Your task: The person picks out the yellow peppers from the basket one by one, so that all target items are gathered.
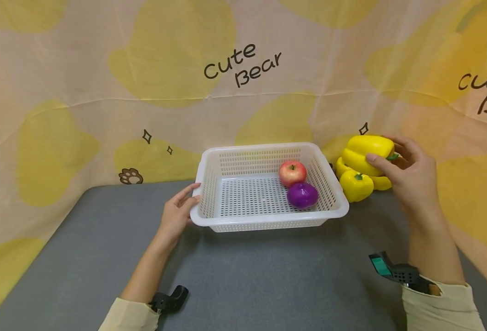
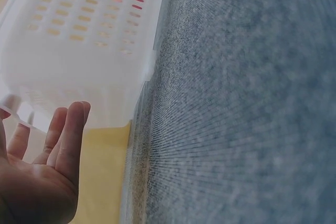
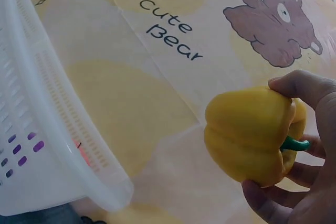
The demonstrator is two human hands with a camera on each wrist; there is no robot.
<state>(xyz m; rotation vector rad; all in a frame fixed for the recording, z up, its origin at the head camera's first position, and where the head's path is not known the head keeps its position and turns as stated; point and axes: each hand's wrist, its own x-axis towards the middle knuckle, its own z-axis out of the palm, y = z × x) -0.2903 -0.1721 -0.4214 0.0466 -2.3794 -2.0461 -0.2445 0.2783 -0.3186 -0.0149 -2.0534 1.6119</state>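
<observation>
My right hand (image 1: 413,170) grips a yellow bell pepper (image 1: 367,154) between thumb and fingers. Its green stem points toward the palm, and in the right wrist view the pepper (image 3: 249,135) hangs apart from the basket. Below it in the head view sit a smaller yellow pepper (image 1: 356,186) and another yellow item (image 1: 382,183), mostly hidden, its kind unclear. At the left end of a white perforated plastic basket (image 1: 264,219), my left hand (image 1: 177,214) holds the rim, with fingers under it in the left wrist view. A red apple (image 1: 292,173) and a purple onion (image 1: 302,195) lie in the basket's right part.
The basket stands on a grey tabletop (image 1: 247,280) near its back edge. Behind hangs a cream and yellow printed cloth (image 1: 169,124) with "Cute Bear" lettering. The yellow produce is just right of the basket, close to the cloth.
</observation>
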